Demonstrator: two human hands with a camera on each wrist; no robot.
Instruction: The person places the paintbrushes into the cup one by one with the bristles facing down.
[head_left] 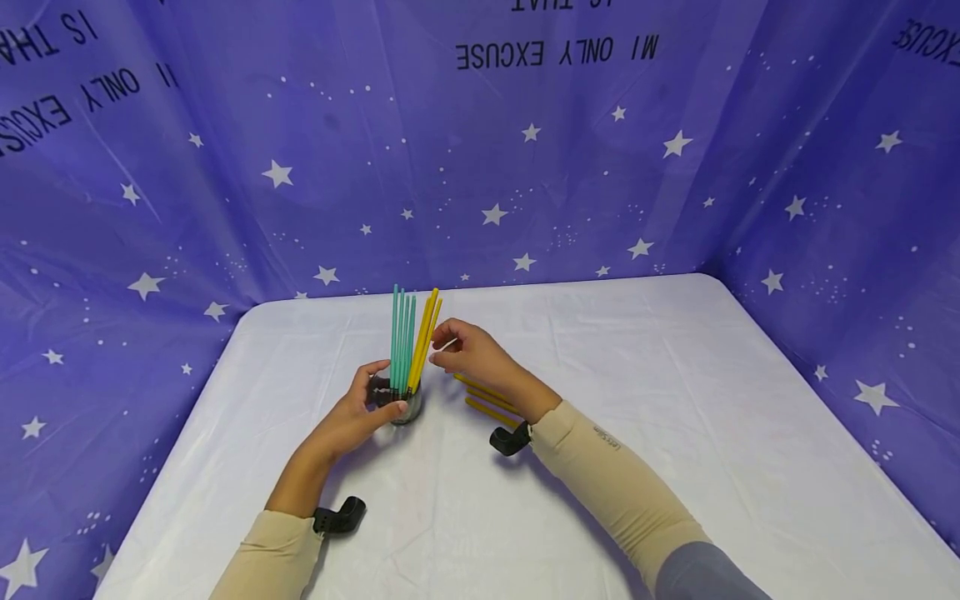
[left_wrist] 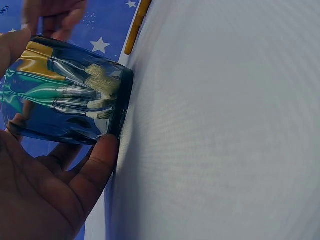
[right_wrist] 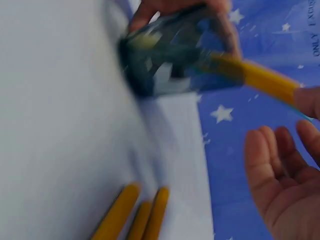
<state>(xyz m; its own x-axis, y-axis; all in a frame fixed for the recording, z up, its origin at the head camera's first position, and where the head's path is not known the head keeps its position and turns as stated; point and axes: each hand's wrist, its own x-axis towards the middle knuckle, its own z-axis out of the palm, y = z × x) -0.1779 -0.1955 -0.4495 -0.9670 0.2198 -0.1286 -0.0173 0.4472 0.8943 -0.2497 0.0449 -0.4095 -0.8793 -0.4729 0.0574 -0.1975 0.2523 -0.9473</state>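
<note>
My left hand (head_left: 354, 421) grips a clear, dark-tinted glass (left_wrist: 65, 114) standing on the white table, thumb on its near side and fingers around the far side. Paintbrushes stand in it bristles (left_wrist: 102, 82) down: several with teal handles (head_left: 394, 342) on the left, a few with yellow handles (head_left: 423, 342) leaning right. Beside the yellow handles is my right hand (head_left: 476, 357), fingers loosely bent and spread, holding nothing. In the right wrist view its thumb (right_wrist: 307, 101) overlaps the top of a yellow handle, while the other fingers stay apart from it.
Loose yellow sticks (head_left: 491, 412) like the brush handles lie on the white-covered table (head_left: 465, 517) under my right wrist, partly hidden by it. A purple star-printed curtain (head_left: 420, 167) hangs behind the table and at both sides.
</note>
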